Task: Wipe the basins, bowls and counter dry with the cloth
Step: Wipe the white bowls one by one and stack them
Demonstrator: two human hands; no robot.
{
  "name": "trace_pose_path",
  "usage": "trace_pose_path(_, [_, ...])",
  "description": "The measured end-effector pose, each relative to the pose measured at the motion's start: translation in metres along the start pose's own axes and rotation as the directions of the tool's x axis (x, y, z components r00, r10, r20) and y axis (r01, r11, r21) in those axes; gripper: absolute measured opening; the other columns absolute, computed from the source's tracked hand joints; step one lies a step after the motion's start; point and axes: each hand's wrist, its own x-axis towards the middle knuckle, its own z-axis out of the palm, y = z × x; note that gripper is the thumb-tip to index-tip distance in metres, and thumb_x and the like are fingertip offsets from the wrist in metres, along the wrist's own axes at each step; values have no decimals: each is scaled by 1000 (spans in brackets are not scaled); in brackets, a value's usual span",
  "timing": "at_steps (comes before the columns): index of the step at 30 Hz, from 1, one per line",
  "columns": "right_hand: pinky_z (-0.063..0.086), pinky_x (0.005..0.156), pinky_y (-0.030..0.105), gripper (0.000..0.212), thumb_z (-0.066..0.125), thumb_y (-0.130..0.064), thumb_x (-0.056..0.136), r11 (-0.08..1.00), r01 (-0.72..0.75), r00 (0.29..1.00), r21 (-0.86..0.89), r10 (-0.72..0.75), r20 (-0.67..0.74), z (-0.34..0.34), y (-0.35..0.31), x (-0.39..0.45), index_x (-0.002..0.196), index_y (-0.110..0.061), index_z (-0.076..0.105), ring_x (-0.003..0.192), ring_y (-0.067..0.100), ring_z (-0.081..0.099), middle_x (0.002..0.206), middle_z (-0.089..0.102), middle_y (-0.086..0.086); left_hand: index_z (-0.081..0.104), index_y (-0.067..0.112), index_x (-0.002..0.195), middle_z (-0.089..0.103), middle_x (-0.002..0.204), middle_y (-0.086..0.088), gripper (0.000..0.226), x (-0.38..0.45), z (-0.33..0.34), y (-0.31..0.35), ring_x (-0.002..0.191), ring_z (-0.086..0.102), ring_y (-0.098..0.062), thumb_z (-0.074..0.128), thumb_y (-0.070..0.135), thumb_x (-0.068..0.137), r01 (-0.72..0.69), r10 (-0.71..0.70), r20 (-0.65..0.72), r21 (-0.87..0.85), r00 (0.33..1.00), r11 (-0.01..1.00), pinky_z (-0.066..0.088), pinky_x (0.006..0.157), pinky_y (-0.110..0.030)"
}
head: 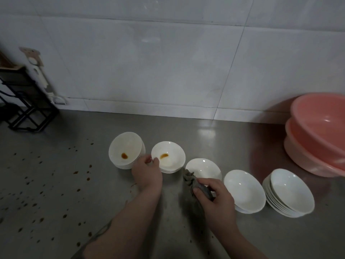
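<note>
On the steel bench [56,184], going from the left, we see a black rack [24,101] against the tiled wall [149,62], then brown drips [37,202] scattered over the metal. Next comes a row of white bowls: a stained stack [127,150], then a second stained stack [169,156], whose near rim our left hand [147,171] pinches between thumb and fingers. Past it sits a clean bowl [203,169]; just in front of that bowl our right hand [214,195] is clamped on the bunched grey cloth [192,186], which hangs down to the bench. Further right stand another clean bowl [244,189] and a taller stack [291,193], and at the far right two nested pink basins [317,135].

We judge the bowls glazed, stiff, breakable and slippery when wet; the rim is the sure place to hold, with the stack steadied from below. The cloth looks soft and limp, best gripped in a wad. The basins look like light, slightly springy plastic, easily taken by the lip.

We can read no brand, label or writing anywhere
</note>
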Motion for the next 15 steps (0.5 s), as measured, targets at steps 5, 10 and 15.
trace_pose_path(5, [39,76,3,31,77,-7,76,1000,-3,1000,-18,3,-1,0,-4,3,86,-35,68,95,-7,56,95,67,-16,65,14,94,67,91,0,8,-4,-3,8,83,57,-14,64,14,86,47,-47,-13,-24,999,999,37,75,-24])
trace_pose_path(10, [38,75,2,26,76,-8,77,1000,-8,1000,-18,8,-7,-5,-6,5,88,-31,70,95,-8,55,94,66,-17,66,14,92,67,87,-1,10,-7,-10,18,84,62,-18,63,10,83,34,-38,-33,-106,999,994,41,74,-24])
trace_pose_path(15, [40,77,6,22,75,-10,78,1000,24,1000,-7,-25,-1,-28,-10,3,91,-28,71,94,-6,57,95,66,-17,64,27,79,69,86,1,19,-33,-26,25,87,67,-22,68,9,82,44,-24,71,-295,997,954,58,79,-45])
